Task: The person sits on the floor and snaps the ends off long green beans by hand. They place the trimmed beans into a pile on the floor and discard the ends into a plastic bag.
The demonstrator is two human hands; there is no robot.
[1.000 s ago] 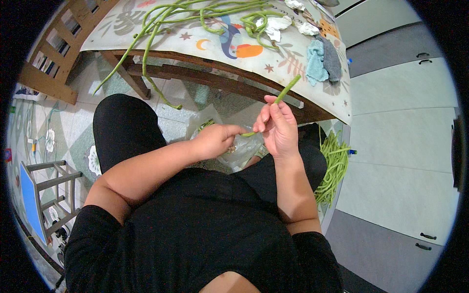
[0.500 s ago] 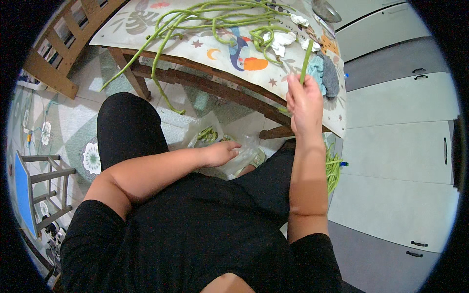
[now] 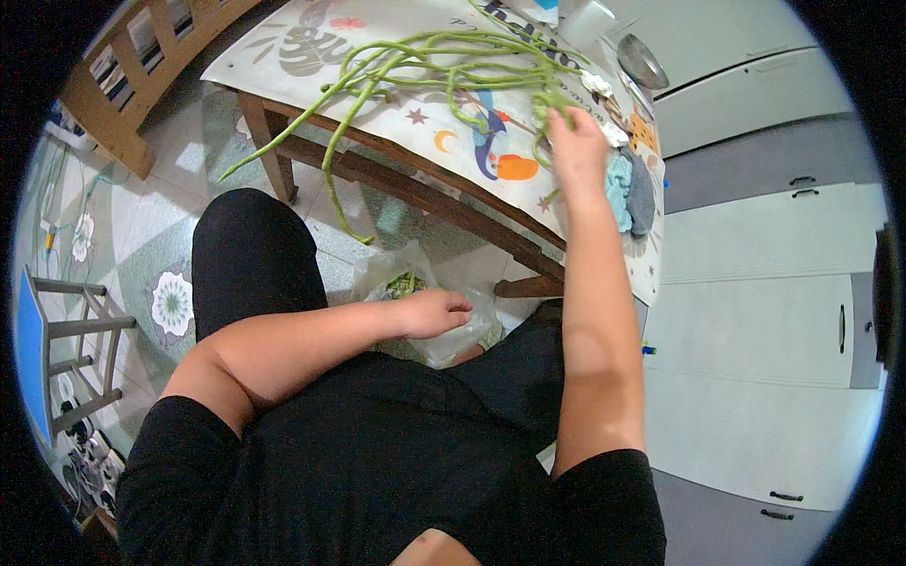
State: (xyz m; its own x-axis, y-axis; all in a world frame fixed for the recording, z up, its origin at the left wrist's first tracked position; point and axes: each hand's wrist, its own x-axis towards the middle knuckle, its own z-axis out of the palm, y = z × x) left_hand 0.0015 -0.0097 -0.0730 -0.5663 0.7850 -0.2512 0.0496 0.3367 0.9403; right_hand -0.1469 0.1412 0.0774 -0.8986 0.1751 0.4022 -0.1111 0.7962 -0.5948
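Over the right part of the table, my right hand [image 3: 578, 151] is closed with its fingertips pinched on a green long bean [image 3: 554, 92]; the bean is smeared by motion, and part of it is hidden by the hand. More long beans [image 3: 425, 58] lie in a loose bunch across the table, a couple hanging over the near edge. My left hand [image 3: 436, 314] rests low in front of my body, fingers loosely curled with nothing visible in them. Just beyond it, on the floor, a clear plastic bag [image 3: 385, 267] contains green bean pieces [image 3: 406, 283].
The table [image 3: 274, 66] has a printed cover. At its right lie a teal cloth [image 3: 618, 189], a grey cloth [image 3: 641, 193], white crumpled tissue [image 3: 596, 85] and a metal bowl [image 3: 643, 62]. White cabinets [image 3: 746, 330] stand to the right, a blue-topped stool [image 3: 31, 363] to the left.
My right hand has moved forward and slightly left, toward the bunch on the table. The upright bean in it is now blurred. My left hand's fingers have curled in.
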